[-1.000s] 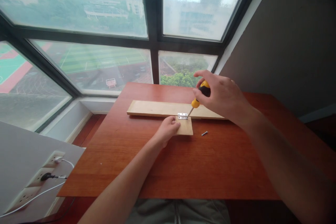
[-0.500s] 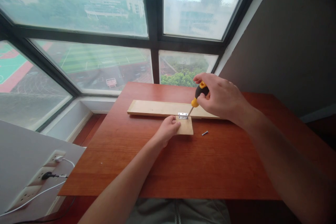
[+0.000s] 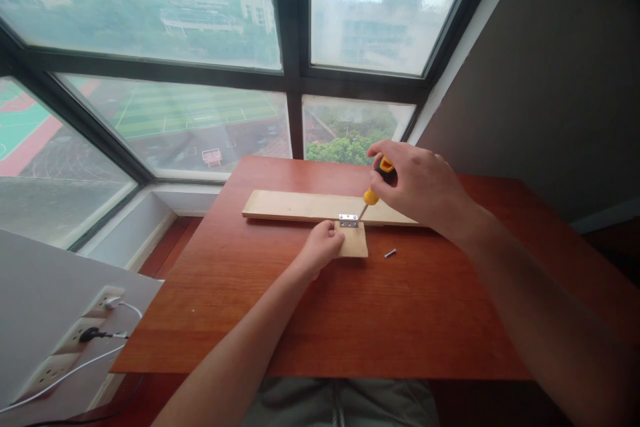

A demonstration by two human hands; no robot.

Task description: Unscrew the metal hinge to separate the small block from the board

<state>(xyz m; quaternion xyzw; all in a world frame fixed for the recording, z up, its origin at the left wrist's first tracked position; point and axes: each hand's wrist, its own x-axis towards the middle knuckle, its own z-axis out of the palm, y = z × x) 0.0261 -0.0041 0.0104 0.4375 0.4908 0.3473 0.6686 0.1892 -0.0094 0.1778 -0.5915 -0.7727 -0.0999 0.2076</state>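
My right hand (image 3: 417, 177) is closed around the handle of a yellow and black screwdriver (image 3: 371, 197), which slants down to the left. Its tip meets the right end of a silver hinge (image 3: 349, 220). The hinge joins a long pale wooden board (image 3: 295, 205) to a small square wooden piece (image 3: 354, 243). With thumb and fingers, my left hand (image 3: 323, 245) grips the left edge of the small piece; some of the fingers are hidden beneath it. A loose screw (image 3: 390, 253) lies on the table, right of the small piece.
Everything rests on a reddish-brown wooden table (image 3: 380, 320), whose front edge is by my lap. Large windows with dark frames (image 3: 296, 87) stand beyond it. At the lower left, wall sockets (image 3: 80, 335) hold plugs with cables.
My right hand has shifted its fingers slightly lower around the screwdriver handle, hiding more of the black part. My left hand, the boards and the loose screw look unmoved.
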